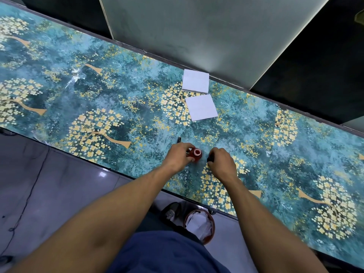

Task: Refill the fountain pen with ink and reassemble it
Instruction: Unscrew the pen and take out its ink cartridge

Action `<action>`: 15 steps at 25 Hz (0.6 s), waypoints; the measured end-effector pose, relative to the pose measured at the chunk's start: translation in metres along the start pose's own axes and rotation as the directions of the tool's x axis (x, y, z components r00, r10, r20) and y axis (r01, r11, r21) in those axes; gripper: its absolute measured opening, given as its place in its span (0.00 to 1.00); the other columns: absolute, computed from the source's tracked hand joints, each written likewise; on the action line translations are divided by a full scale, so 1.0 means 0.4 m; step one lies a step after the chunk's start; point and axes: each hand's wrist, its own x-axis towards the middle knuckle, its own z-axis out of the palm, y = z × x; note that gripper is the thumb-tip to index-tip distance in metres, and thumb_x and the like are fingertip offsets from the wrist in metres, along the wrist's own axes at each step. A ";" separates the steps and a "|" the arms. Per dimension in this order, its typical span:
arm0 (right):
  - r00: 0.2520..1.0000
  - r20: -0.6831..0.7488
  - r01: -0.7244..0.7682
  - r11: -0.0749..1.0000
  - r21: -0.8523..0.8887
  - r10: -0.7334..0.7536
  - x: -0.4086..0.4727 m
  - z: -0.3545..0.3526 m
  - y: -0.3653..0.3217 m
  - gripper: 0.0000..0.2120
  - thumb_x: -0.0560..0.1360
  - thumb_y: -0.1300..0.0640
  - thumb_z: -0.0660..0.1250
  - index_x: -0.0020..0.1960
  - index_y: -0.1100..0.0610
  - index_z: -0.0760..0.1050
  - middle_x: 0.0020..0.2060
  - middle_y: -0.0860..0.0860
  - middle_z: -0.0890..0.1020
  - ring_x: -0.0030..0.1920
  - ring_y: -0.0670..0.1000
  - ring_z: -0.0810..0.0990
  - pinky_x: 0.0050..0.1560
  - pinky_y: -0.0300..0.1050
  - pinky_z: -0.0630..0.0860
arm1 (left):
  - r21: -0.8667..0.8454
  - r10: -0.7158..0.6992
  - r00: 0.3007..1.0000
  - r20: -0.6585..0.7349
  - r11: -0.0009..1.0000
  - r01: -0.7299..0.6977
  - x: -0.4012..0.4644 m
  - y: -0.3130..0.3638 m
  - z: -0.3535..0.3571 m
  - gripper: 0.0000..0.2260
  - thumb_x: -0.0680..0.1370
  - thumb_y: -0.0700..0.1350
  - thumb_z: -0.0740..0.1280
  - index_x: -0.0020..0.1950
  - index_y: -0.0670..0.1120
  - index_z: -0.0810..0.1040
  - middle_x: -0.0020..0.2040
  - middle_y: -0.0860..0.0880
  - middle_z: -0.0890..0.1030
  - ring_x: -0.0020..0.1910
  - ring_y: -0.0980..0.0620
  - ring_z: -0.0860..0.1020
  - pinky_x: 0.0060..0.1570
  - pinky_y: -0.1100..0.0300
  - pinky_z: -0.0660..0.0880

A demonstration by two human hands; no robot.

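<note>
A small red ink bottle (196, 154) with an open pale mouth stands on the teal flowered table (118, 99). My left hand (180, 156) grips its side, fingers curled round it. Just to the right, my right hand (221, 161) holds a small black object (210, 159), likely the bottle's cap, against the tabletop. A black pen (179, 139) lies on the table just beyond my left hand, mostly hidden by it.
Two white paper squares (196, 81) (201, 107) lie further back near the table's far edge. A round waste bin (200, 226) with crumpled paper stands on the floor under the near edge. A grey panel (197, 26) rises behind the table.
</note>
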 end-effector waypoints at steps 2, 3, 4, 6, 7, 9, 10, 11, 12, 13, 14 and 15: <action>1.000 0.005 -0.001 1.000 0.007 0.001 -0.003 0.011 0.002 0.10 0.75 0.58 0.70 0.54 0.52 0.73 0.53 0.54 0.76 0.49 0.56 0.76 0.44 0.50 0.74 | 0.011 0.000 1.000 -0.011 1.000 0.001 -0.002 0.003 0.003 0.22 0.71 0.42 0.77 0.64 0.50 0.79 0.58 0.48 0.83 0.55 0.50 0.81 0.62 0.53 0.76; 1.000 0.008 -0.002 1.000 0.021 0.001 -0.004 0.010 0.004 0.12 0.74 0.58 0.70 0.56 0.52 0.73 0.54 0.54 0.76 0.50 0.56 0.77 0.45 0.50 0.74 | 0.011 -0.001 1.000 -0.014 1.000 0.002 -0.004 0.004 0.003 0.23 0.71 0.43 0.77 0.65 0.49 0.78 0.58 0.47 0.82 0.55 0.50 0.81 0.62 0.53 0.76; 1.000 0.016 -0.001 0.999 0.032 0.001 -0.003 0.006 0.006 0.15 0.74 0.58 0.71 0.59 0.52 0.73 0.56 0.54 0.76 0.52 0.57 0.77 0.46 0.50 0.75 | 0.008 -0.004 1.000 -0.016 1.000 0.004 -0.006 0.004 0.002 0.24 0.72 0.43 0.77 0.67 0.48 0.76 0.58 0.47 0.82 0.55 0.50 0.81 0.61 0.54 0.76; 0.999 0.037 0.003 0.999 0.052 -0.005 0.001 -0.010 0.010 0.19 0.74 0.57 0.71 0.63 0.52 0.72 0.59 0.54 0.75 0.55 0.56 0.77 0.48 0.51 0.76 | -0.005 -0.007 1.000 -0.018 1.000 0.007 -0.012 -0.001 -0.004 0.26 0.72 0.43 0.76 0.69 0.47 0.74 0.57 0.47 0.81 0.52 0.52 0.79 0.58 0.58 0.76; 0.999 0.043 0.004 0.998 0.059 -0.007 0.002 -0.019 0.012 0.20 0.74 0.56 0.72 0.64 0.51 0.72 0.60 0.54 0.75 0.56 0.56 0.77 0.49 0.51 0.76 | -0.005 -0.005 1.000 -0.022 1.000 0.005 -0.017 -0.005 -0.008 0.26 0.72 0.43 0.76 0.69 0.47 0.73 0.56 0.47 0.80 0.50 0.54 0.78 0.55 0.60 0.76; 0.999 0.042 0.001 0.998 0.070 -0.004 0.007 -0.046 0.013 0.21 0.73 0.55 0.73 0.64 0.51 0.72 0.61 0.53 0.75 0.56 0.55 0.77 0.50 0.51 0.76 | 0.014 0.001 0.999 -0.052 1.000 0.000 -0.030 -0.012 -0.020 0.25 0.72 0.43 0.76 0.68 0.47 0.73 0.55 0.48 0.79 0.48 0.54 0.77 0.53 0.61 0.76; 0.999 0.040 -0.006 0.997 0.082 0.002 0.013 -0.058 0.010 0.23 0.72 0.55 0.74 0.65 0.51 0.72 0.61 0.53 0.75 0.56 0.55 0.77 0.50 0.51 0.76 | 0.031 -0.006 0.997 -0.081 0.999 0.009 -0.033 -0.019 -0.023 0.24 0.72 0.44 0.76 0.66 0.47 0.74 0.53 0.49 0.78 0.47 0.54 0.76 0.52 0.59 0.76; 1.000 0.029 -0.008 0.996 0.094 0.005 0.018 -0.071 0.005 0.24 0.71 0.56 0.75 0.65 0.52 0.73 0.61 0.53 0.75 0.56 0.55 0.77 0.50 0.51 0.76 | 0.053 -0.020 0.992 -0.121 0.998 0.026 -0.039 -0.024 -0.027 0.22 0.72 0.45 0.76 0.64 0.47 0.74 0.52 0.50 0.77 0.47 0.53 0.76 0.51 0.59 0.76; 1.000 0.006 -0.002 0.995 0.102 0.002 0.022 -0.084 -0.004 0.24 0.71 0.58 0.75 0.65 0.52 0.73 0.61 0.52 0.76 0.56 0.55 0.77 0.50 0.51 0.76 | 0.074 -0.038 0.986 -0.165 0.996 0.051 -0.046 -0.031 -0.031 0.19 0.73 0.46 0.75 0.61 0.47 0.74 0.51 0.51 0.77 0.47 0.53 0.76 0.49 0.59 0.75; 1.000 -0.029 0.010 0.994 0.109 -0.007 0.028 -0.094 -0.015 0.23 0.71 0.60 0.74 0.64 0.52 0.73 0.61 0.52 0.76 0.56 0.55 0.78 0.50 0.51 0.77 | 0.091 -0.066 0.978 -0.198 0.992 0.086 -0.052 -0.038 -0.033 0.17 0.74 0.47 0.75 0.59 0.47 0.74 0.51 0.51 0.75 0.47 0.53 0.75 0.48 0.59 0.73; 0.997 -0.070 0.029 0.993 0.117 -0.021 0.035 -0.102 -0.030 0.21 0.72 0.60 0.73 0.63 0.52 0.74 0.61 0.52 0.77 0.56 0.54 0.78 0.51 0.51 0.77 | 0.100 -0.096 0.970 -0.224 0.988 0.121 -0.058 -0.043 -0.036 0.15 0.74 0.48 0.74 0.57 0.47 0.73 0.50 0.51 0.74 0.47 0.52 0.75 0.47 0.59 0.72; 0.994 -0.105 0.052 0.990 0.131 -0.038 0.040 -0.109 -0.045 0.19 0.73 0.59 0.72 0.62 0.51 0.74 0.60 0.51 0.78 0.56 0.53 0.78 0.51 0.52 0.78 | 0.108 -0.125 0.963 -0.238 0.982 0.154 -0.061 -0.049 -0.036 0.14 0.74 0.48 0.74 0.55 0.46 0.73 0.49 0.51 0.74 0.46 0.52 0.74 0.45 0.59 0.71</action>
